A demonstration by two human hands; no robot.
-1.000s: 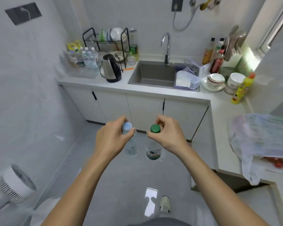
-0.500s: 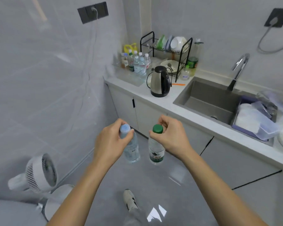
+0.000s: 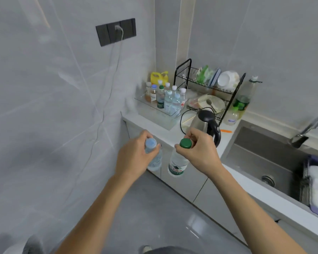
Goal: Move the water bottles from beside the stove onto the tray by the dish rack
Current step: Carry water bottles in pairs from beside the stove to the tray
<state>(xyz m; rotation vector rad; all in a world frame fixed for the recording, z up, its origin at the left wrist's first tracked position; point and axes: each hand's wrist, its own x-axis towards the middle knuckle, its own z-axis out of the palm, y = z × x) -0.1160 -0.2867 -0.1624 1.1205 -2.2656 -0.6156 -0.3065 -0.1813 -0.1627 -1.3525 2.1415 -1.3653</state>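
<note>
My left hand [image 3: 134, 158] grips a clear water bottle with a pale blue cap [image 3: 155, 159] by its neck. My right hand [image 3: 200, 153] pinches the neck of a water bottle with a green cap and green label [image 3: 177, 165]. Both bottles hang upright side by side in front of the counter edge. Beyond them a clear tray [image 3: 163, 118] sits on the counter corner, left of the black wire dish rack [image 3: 209, 88]. Several capped bottles [image 3: 170, 100] stand at the back of that tray; its near part is bare.
A steel kettle with black handle [image 3: 207, 125] stands on the counter right behind my right hand. A sink [image 3: 264, 158] with a tap [image 3: 308, 127] lies to the right. A large green-labelled bottle [image 3: 243, 99] stands by the rack. A cable hangs from the wall socket [image 3: 116, 32].
I have come closer to the counter corner; the tray, rack and kettle now loom larger and nearer. Both hands keep the same hold on their bottles.
</note>
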